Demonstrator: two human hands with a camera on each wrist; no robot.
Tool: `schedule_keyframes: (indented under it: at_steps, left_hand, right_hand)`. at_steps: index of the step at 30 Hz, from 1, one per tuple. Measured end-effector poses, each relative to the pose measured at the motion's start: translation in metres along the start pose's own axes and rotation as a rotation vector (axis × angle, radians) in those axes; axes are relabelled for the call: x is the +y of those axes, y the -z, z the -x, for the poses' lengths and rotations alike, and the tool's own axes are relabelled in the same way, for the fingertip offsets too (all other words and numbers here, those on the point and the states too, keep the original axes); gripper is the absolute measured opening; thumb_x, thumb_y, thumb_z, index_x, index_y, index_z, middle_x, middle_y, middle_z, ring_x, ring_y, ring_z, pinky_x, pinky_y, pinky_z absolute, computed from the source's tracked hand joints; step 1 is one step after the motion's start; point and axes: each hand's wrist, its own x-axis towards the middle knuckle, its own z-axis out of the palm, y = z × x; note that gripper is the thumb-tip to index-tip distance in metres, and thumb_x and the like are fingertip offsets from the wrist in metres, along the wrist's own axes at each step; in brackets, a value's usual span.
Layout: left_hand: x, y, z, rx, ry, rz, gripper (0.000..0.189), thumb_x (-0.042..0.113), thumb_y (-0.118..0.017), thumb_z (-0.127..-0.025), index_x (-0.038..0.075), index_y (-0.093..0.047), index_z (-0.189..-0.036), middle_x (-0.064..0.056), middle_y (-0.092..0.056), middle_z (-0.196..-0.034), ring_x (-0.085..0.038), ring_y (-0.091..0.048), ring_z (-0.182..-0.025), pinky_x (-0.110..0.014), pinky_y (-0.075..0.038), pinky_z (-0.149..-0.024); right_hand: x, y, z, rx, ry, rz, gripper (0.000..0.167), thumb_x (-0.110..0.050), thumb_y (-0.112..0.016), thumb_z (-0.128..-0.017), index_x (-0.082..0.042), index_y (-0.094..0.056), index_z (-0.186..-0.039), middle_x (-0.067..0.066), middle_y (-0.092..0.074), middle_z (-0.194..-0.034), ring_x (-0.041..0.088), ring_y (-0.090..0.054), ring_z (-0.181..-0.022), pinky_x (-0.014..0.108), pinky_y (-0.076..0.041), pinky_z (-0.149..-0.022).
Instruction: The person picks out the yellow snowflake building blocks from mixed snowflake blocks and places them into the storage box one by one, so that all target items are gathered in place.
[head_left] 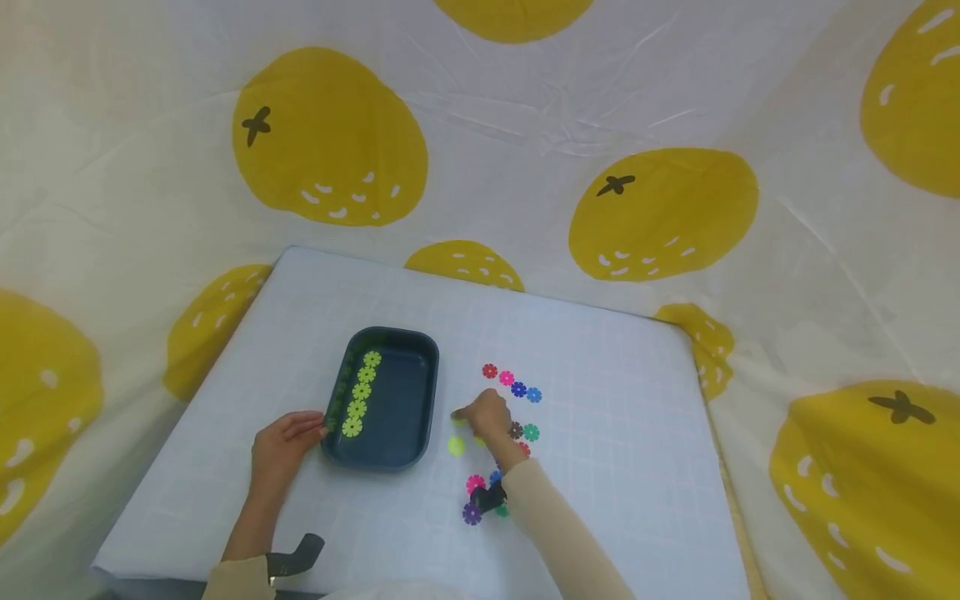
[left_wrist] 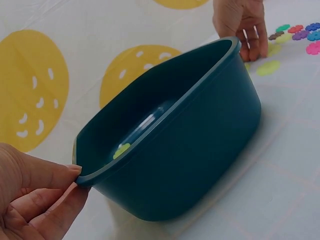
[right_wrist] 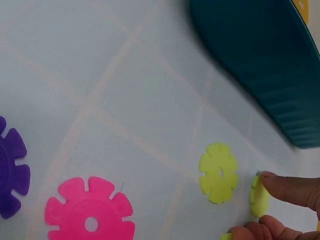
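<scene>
My left hand (head_left: 285, 446) pinches the rim of a dark teal plastic basin (left_wrist: 175, 170) at its near left corner, thumb on top and fingers beneath. Inside the basin, several yellow-green snowflake discs (head_left: 362, 390) lie in a row along the left side. To the right of the basin, my right hand (head_left: 487, 414) pinches a tilted yellow-green snowflake disc (right_wrist: 258, 197) between thumb and fingers, low over the cloth. Another yellow-green disc (right_wrist: 218, 173) lies flat beside it. One more, mostly hidden, shows at the lower fingers of that hand.
Red, pink and blue snowflake discs (head_left: 519, 389) form a short line beyond my right hand. A brown disc (head_left: 516, 430) and a green one (head_left: 531, 432) lie to its right. Nearer are pink (right_wrist: 90, 215) and purple (right_wrist: 10, 175) discs. A pale cloth (head_left: 622, 467) covers the table; a fruit-print curtain hangs behind.
</scene>
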Motion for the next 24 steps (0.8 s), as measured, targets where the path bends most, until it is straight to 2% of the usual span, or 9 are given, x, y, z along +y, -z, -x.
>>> schedule_keyframes:
  at_steps: [7,13,17,20,24]
  left_hand:
    - [0.0004,0.0002,-0.0001,0.001,0.004,0.000,0.033,0.010,-0.071,-0.091,-0.001,-0.065,-0.122,-0.020,-0.068,-0.124,0.018,-0.056,-0.082,-0.003,-0.046,-0.074]
    - [-0.0007,0.0001,-0.0009,-0.004,0.017,0.000,0.034,0.011,-0.070,-0.092,-0.001,-0.064,-0.123,-0.020,-0.067,-0.125,0.018,-0.056,-0.082,-0.003,-0.046,-0.074]
    - [-0.0021,0.0005,-0.0016,-0.005,0.012,0.002,0.034,0.011,-0.070,-0.092,-0.001,-0.064,-0.123,-0.021,-0.067,-0.125,0.018,-0.056,-0.082,-0.003,-0.046,-0.074]
    - [-0.0029,0.0005,-0.0019,-0.003,0.002,0.007,0.033,0.010,-0.070,-0.092,-0.001,-0.064,-0.123,-0.021,-0.067,-0.125,0.018,-0.057,-0.082,-0.003,-0.046,-0.074]
    - [-0.0038,0.0000,-0.0022,0.000,0.001,0.018,0.033,0.009,-0.070,-0.091,-0.002,-0.064,-0.122,-0.021,-0.067,-0.124,0.017,-0.057,-0.082,-0.003,-0.046,-0.074]
  right_hand:
    - [-0.0029,-0.0029,0.0019,0.025,-0.002,0.022,0.040,-0.026,-0.085,-0.077,0.000,-0.066,-0.100,0.007,-0.061,-0.071,0.021,-0.057,-0.060,0.028,-0.044,-0.053]
    - [-0.0052,-0.0035,0.0039,0.039,-0.018,0.017,0.042,-0.025,-0.086,-0.075,-0.001,-0.065,-0.102,0.008,-0.065,-0.079,0.021,-0.058,-0.064,0.032,-0.049,-0.059]
    - [-0.0073,-0.0053,0.0049,0.061,0.010,0.010,0.036,-0.021,-0.086,-0.075,-0.001,-0.068,-0.099,0.009,-0.068,-0.081,0.020,-0.060,-0.064,0.032,-0.053,-0.059]
    - [-0.0079,-0.0068,0.0035,0.076,0.036,-0.017,0.028,-0.017,-0.084,-0.076,-0.001,-0.070,-0.096,0.009,-0.069,-0.082,0.020,-0.062,-0.066,0.031,-0.054,-0.060]
    - [-0.0073,-0.0074,-0.0003,0.076,0.019,-0.107,0.021,-0.013,-0.081,-0.079,-0.002,-0.072,-0.094,0.009,-0.071,-0.086,0.021,-0.064,-0.069,0.029,-0.056,-0.061]
